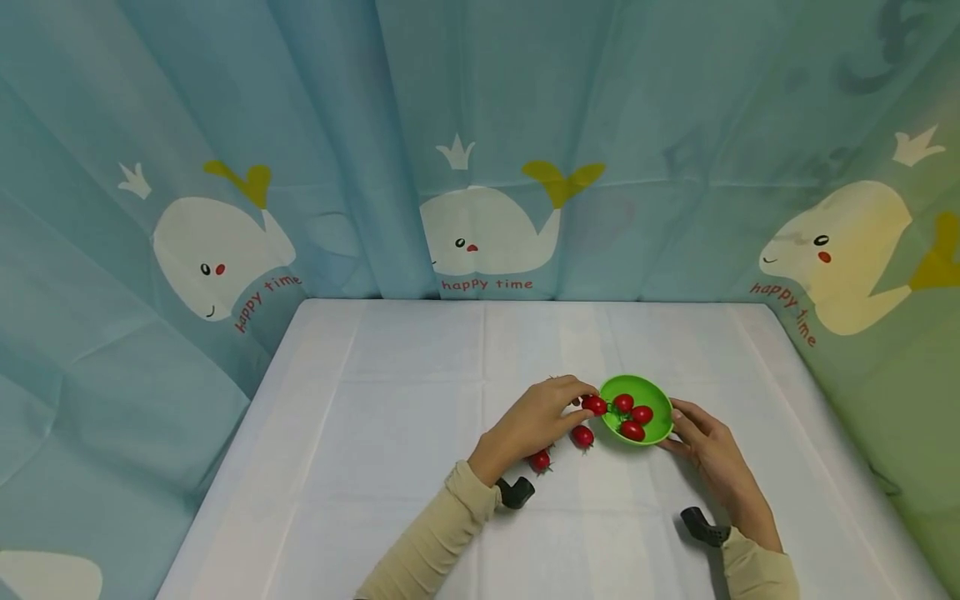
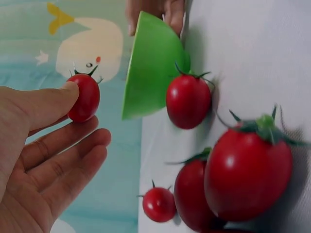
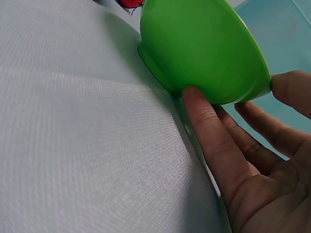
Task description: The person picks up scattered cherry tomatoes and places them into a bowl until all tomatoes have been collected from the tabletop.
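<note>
In the head view my left hand (image 1: 532,419) is at the left rim of a green bowl (image 1: 654,394). Its thumb and forefinger pinch a small red cherry tomato (image 2: 84,98) with a green stem top, held just short of the bowl in the left wrist view; the other fingers are loosely extended. My right hand (image 1: 708,450) holds the bowl from its right side. In the right wrist view the thumb is at the rim and the fingertips (image 3: 195,99) touch the bowl's underside near its foot. Red tomatoes (image 1: 632,431) lie inside the bowl.
Several more tomatoes lie on the white tablecloth (image 1: 405,433) left of the bowl, one (image 1: 582,437) close to it and another (image 1: 540,461) partly under the left wrist. A blue curtain (image 1: 337,125) with whale prints stands behind the table's far edge.
</note>
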A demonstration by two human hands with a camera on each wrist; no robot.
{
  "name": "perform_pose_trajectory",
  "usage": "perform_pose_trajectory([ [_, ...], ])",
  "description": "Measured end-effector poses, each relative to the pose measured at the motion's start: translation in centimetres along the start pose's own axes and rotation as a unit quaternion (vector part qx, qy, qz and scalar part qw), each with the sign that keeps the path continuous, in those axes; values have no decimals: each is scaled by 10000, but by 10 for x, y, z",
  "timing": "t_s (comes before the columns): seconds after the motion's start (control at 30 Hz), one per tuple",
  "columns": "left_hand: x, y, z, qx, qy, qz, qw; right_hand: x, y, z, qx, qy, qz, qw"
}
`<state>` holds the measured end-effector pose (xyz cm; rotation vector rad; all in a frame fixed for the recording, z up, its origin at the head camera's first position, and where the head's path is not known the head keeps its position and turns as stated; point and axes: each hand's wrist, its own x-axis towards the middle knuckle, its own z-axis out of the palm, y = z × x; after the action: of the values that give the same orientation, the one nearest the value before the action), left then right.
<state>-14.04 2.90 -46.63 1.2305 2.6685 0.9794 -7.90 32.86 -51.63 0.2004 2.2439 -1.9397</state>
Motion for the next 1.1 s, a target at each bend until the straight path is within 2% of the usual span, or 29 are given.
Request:
perform_pose_trajectory([
  [0.17,3,6,2,38,44,211,9998,1,0,-1,-11,-22,7,10000],
  [0.57,8,11,6,53,90,426,9990,0,1,-1,-38,26,25,10000],
  [0.9,14,15,12,9,92,525,9986,-2,2,0,-137,32,57,9999],
  [1.1,17,18,17,-110,55,469,9988,-2,2,0,-129,12,4,9999],
])
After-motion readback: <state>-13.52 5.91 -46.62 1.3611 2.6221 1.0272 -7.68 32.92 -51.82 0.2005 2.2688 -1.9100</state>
